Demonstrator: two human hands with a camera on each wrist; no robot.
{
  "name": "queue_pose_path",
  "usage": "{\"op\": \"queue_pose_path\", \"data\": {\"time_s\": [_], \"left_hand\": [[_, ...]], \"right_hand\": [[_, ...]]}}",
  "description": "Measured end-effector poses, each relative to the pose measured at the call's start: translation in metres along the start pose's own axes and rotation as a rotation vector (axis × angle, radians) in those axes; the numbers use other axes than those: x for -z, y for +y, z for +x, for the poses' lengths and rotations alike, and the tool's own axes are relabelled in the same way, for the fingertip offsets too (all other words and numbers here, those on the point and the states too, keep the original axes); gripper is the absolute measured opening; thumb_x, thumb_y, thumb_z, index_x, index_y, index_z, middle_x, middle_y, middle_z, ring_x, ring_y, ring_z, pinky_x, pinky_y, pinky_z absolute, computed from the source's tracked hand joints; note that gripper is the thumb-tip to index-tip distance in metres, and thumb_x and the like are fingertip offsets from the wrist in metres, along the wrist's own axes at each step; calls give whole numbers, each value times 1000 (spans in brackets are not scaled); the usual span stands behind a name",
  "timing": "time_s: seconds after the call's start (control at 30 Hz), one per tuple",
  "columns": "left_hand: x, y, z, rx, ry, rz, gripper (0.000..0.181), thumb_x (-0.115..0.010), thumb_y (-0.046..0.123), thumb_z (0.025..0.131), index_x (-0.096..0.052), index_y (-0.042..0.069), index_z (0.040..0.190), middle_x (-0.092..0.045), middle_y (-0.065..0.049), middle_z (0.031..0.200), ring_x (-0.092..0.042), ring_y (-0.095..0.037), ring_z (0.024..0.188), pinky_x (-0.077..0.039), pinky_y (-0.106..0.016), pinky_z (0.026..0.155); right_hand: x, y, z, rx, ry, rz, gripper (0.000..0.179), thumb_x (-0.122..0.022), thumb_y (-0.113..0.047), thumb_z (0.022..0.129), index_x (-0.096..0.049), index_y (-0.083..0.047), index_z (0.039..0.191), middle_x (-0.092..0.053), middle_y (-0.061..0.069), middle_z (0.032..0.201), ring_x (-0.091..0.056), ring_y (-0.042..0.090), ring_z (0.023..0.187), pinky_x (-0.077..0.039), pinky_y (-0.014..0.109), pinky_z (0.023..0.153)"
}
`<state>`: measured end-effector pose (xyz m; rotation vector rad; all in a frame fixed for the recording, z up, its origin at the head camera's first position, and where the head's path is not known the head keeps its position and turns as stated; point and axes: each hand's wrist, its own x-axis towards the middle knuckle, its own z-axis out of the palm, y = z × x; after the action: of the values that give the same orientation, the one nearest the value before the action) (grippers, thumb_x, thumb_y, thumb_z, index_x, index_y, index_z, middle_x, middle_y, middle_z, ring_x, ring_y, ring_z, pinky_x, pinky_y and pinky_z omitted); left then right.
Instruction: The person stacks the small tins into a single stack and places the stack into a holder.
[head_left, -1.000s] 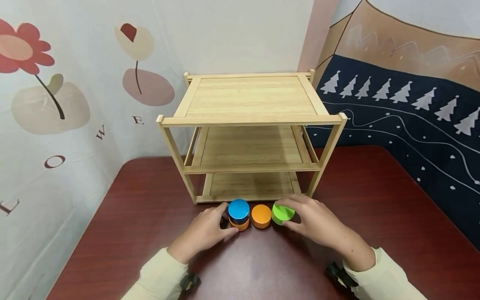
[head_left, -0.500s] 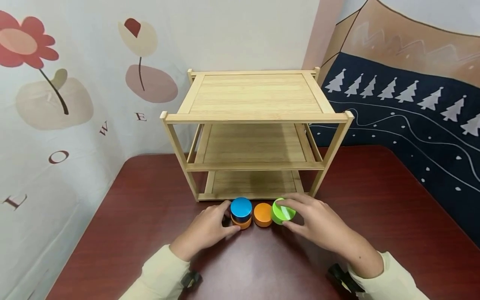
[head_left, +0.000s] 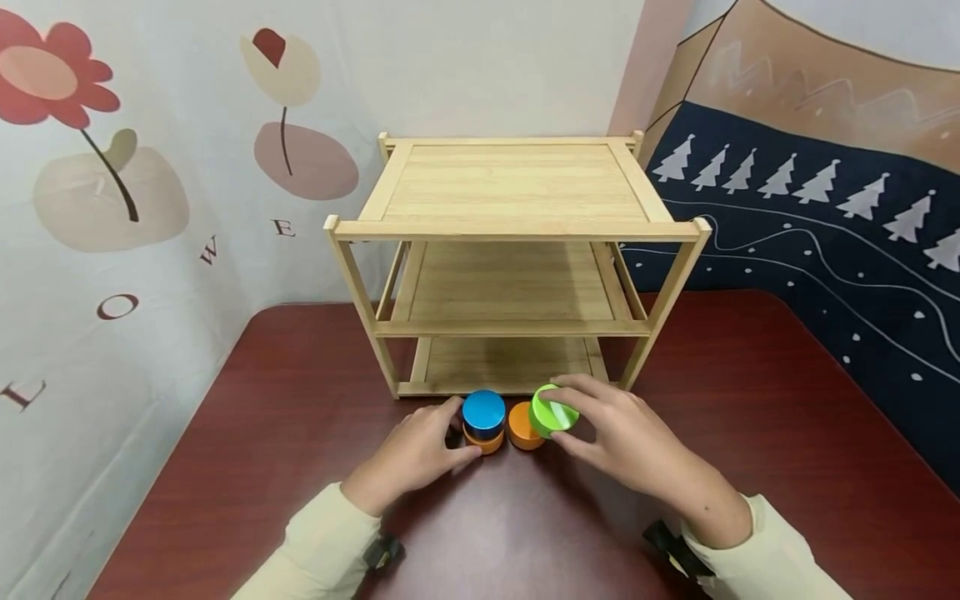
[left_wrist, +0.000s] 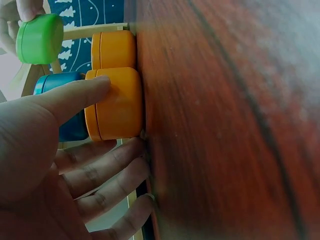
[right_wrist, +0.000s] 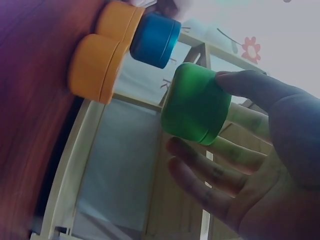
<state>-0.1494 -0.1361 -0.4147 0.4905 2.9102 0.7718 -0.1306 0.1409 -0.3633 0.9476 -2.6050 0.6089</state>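
Two orange round lidded tins stand side by side on the table, a blue tin stacked on the left orange tin. My left hand holds that lower orange tin, thumb on its near side and fingers around behind. The right orange tin touches it, uncovered on top. A green tin is pinched between the thumb and fingers of my right hand. It is lifted off the table, slightly tilted, and partly covers the right orange tin in the head view.
Just behind the tins stands a three-tier wooden rack on the dark red table. Its bottom front bar is close to the tins. Printed curtains hang behind and beside the table.
My right hand has lifted the green tin off the table and moved it left towards the right orange tin. My left hand stays at the blue and orange stack.
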Motion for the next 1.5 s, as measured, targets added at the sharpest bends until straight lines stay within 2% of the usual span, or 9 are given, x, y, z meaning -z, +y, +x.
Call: {"op": "queue_pose_path", "data": {"time_s": [0.27, 0.77, 1.13, 1.5], "left_hand": [[0, 0, 0, 1, -3, 0, 45, -84, 36, 80, -61, 11, 111, -69, 5, 88, -64, -13, 80, -52, -37, 71], [1, -1, 0, -25, 2, -23, 40, -83, 33, 81, -61, 15, 108, -69, 5, 88, -65, -13, 79, -51, -35, 68], [1, -2, 1, -33, -4, -25, 42, -83, 34, 81, -60, 15, 111, -70, 4, 89, -65, -12, 79, -51, -35, 69], [2, -2, 1, -41, -10, -21, 43, -83, 33, 82, -60, 14, 114, -70, 5, 89, -65, -12, 79, -51, -34, 69]], "right_hand": [[-3, -6, 11, 38, 17, 31, 48, -85, -20, 78, -68, -17, 123, -65, 3, 122, -69, 15, 94, -57, 35, 79], [-8, -15, 27, 58, 12, 51, 44, -81, -19, 81, -68, -19, 123, -63, 2, 126, -65, 11, 82, -53, 25, 68], [-11, -20, 36, 60, -25, 75, 42, -79, -20, 84, -67, -19, 125, -62, 2, 128, -67, 12, 89, -55, 27, 73], [-16, -21, 41, 71, -27, 95, 41, -78, -23, 87, -67, -19, 126, -62, 1, 129, -67, 11, 90, -55, 28, 74]]}}
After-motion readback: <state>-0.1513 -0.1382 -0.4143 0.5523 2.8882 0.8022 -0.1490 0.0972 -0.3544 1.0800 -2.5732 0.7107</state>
